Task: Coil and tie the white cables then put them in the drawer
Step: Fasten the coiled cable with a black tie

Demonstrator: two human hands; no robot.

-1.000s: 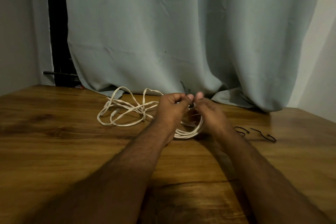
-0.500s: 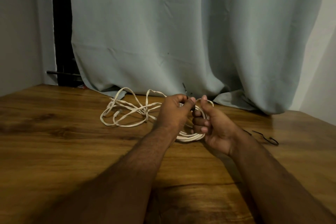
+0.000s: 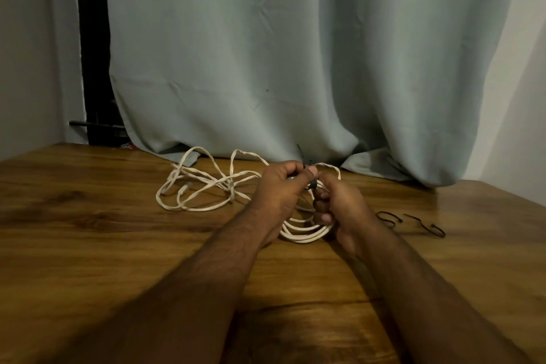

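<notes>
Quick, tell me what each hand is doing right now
Left hand: fingers curled, pinching the black tie at the coiled white cable.
Right hand: gripping the coiled white cable.

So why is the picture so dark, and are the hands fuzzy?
Head view: the light is dim and warm, so the arms look shadowy against the wooden table. Both the left hand and the right hand look a little soft, and so does the coiled white cable they hold. The wide lens bends the table edges. No glare shows.
</notes>
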